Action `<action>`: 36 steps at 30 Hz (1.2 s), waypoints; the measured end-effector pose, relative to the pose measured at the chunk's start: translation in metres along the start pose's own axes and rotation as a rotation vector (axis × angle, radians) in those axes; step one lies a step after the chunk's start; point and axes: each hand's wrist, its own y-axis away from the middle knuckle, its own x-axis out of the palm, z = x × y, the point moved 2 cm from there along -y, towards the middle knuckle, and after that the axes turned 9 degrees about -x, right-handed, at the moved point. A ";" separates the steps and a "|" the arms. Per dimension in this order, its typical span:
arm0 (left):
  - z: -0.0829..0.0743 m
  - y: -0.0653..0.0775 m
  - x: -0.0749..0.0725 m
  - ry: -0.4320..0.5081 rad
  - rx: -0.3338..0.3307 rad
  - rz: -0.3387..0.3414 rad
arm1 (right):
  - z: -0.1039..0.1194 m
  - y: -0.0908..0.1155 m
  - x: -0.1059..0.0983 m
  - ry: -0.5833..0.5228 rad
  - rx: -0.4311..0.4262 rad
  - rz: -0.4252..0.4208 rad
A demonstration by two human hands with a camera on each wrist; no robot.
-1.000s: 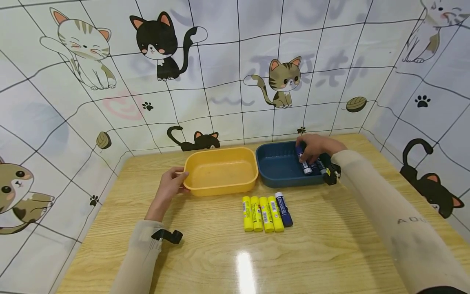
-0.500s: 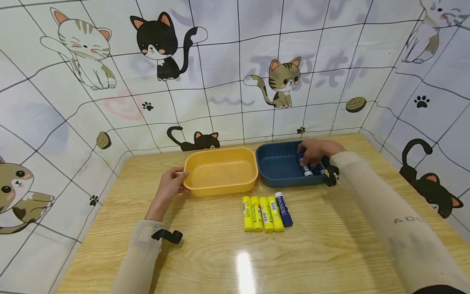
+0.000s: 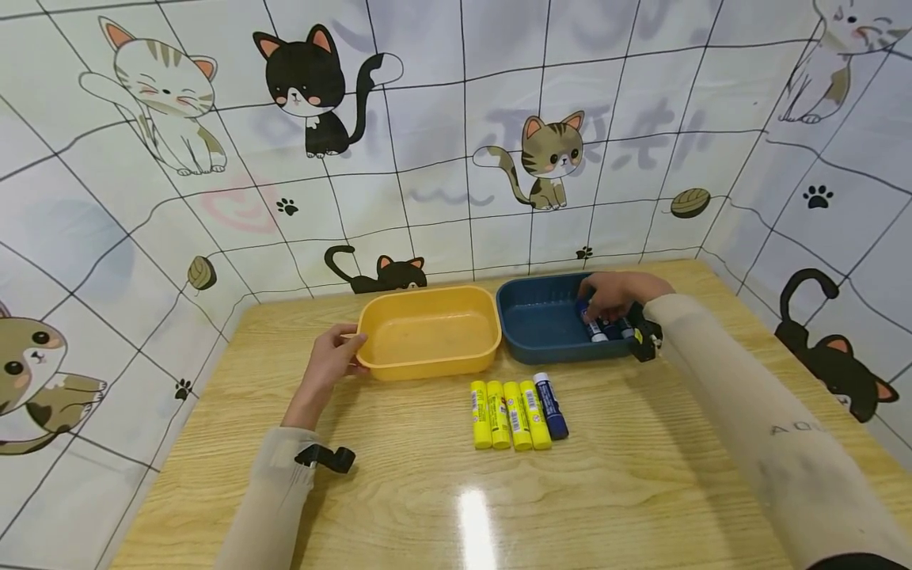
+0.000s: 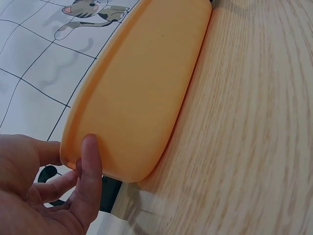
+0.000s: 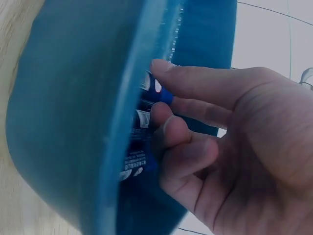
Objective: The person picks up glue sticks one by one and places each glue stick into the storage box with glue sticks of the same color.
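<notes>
My left hand (image 3: 333, 360) holds the left end of a yellow plastic basin (image 4: 132, 98), thumb over the rim and fingers behind it. My right hand (image 3: 618, 293) reaches into a blue plastic basin (image 3: 537, 313), where thumb and fingertips pinch a dark blue glue stick (image 3: 594, 328) with a white end. More dark blue glue sticks (image 5: 139, 159) lie beside it at the basin's right end, partly hidden by the hand. In front of the basins several yellow glue sticks (image 3: 514, 416) lie in a row, with one dark blue glue stick (image 3: 552, 408) at the row's right end.
The two basins stand side by side near the back of a wooden table (image 3: 399, 499). Behind and beside it hangs a white sheet (image 3: 442, 119) printed with cats and grid lines. Each sleeve carries a small black camera (image 3: 335, 458) at the wrist.
My right hand has shifted slightly down and right, bringing its glue stick lower into the blue basin. The left hand and the row on the table stay as they were.
</notes>
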 end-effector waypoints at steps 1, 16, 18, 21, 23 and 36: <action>0.000 0.001 0.000 0.002 0.001 0.001 | 0.000 0.001 -0.001 0.002 -0.010 -0.010; 0.013 -0.013 0.001 -0.022 0.043 -0.037 | 0.037 0.038 -0.003 0.069 -0.266 -0.210; 0.013 -0.013 0.001 -0.016 0.044 -0.034 | 0.043 0.045 0.001 0.072 -0.291 -0.246; 0.013 -0.013 0.000 -0.010 0.044 -0.027 | 0.050 0.052 0.011 0.067 -0.327 -0.286; 0.014 -0.013 -0.001 -0.007 0.037 -0.026 | 0.052 0.055 0.019 0.070 -0.351 -0.299; -0.002 0.005 0.001 0.003 0.003 0.002 | 0.078 0.079 0.076 0.062 -0.458 -0.303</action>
